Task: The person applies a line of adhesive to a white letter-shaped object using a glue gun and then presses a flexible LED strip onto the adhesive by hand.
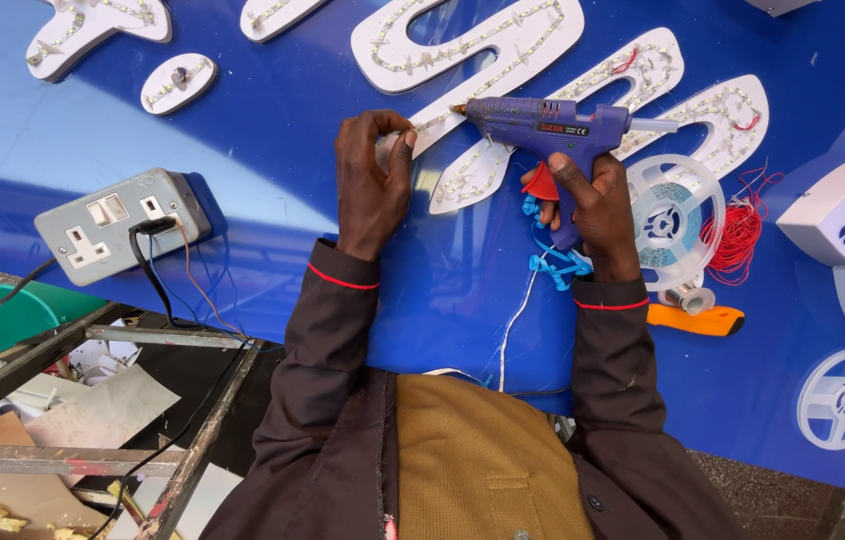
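My right hand (591,205) grips the handle of a purple glue gun (543,125) with a red trigger, its nozzle pointing left at a white letter shape (473,170) lined with small LED modules. My left hand (373,180) rests on the blue sign panel (273,140), its fingertips pinched on the edge of that white letter just left of the nozzle. What the fingers pinch is too small to make out. A thin white wire (515,320) runs from under the gun toward my body.
More white LED letters (463,40) lie on the panel. A clear reel (671,222), red wire (738,235) and an orange-handled tool (698,320) sit right of the gun. A grey double socket box (123,225) with a black plug lies at left. A green bucket (3,320) and scrap lie below.
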